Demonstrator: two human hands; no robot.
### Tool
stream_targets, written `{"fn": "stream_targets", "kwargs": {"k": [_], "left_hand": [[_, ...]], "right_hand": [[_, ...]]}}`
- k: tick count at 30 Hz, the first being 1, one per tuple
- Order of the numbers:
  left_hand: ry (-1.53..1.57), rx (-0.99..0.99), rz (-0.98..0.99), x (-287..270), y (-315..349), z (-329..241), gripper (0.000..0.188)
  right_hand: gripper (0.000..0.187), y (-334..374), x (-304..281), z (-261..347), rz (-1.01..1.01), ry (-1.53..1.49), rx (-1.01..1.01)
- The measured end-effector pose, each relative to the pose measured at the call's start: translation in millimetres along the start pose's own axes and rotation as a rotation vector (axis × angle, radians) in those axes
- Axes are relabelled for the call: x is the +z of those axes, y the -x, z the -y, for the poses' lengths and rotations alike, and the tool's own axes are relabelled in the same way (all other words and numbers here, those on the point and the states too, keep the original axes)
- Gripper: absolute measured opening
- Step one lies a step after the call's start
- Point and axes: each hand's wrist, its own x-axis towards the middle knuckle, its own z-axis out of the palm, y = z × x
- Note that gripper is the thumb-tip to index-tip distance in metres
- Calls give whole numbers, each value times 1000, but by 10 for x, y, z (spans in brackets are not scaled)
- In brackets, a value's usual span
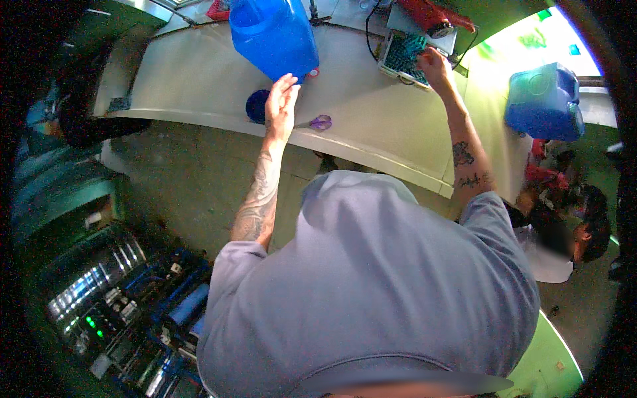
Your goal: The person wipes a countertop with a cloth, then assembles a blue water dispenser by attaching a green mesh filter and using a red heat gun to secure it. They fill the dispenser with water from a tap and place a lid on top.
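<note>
My left hand (281, 105) is open, fingers stretched out, at the lower edge of a blue plastic jug (275, 40); whether it touches the jug I cannot tell. A dark blue round piece (257, 106) lies beside that hand on the table. Close by, to the right, are scissors with purple handles (321, 122). Farther right, my right hand (434, 68) is closed, fingers bent, at the edge of a box of small teal pieces (401, 54). Anything between those fingers is too small or hidden to make out.
The pale table (371, 126) curves across in front of me. A red tool-like object (431, 18) lies behind the box, with a black cable nearby. Another blue jug (544, 99) stands at right, near a seated person (557, 245). Machinery with rollers (133, 312) is at lower left.
</note>
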Motion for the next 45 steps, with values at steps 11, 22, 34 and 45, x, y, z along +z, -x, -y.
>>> {"fn": "stream_targets", "kwargs": {"k": [11, 22, 34, 45], "left_hand": [[-2, -53, 356, 1565, -625, 22, 34], [36, -172, 298, 1413, -644, 48, 25], [52, -188, 319, 1200, -610, 50, 26], [123, -269, 358, 1200, -559, 290, 26]], "right_hand": [[20, 421, 1, 659, 225, -577, -7], [22, 70, 11, 353, -411, 213, -108], [33, -90, 211, 583, 383, -182, -79], [34, 67, 135, 575, 350, -553, -69]]}}
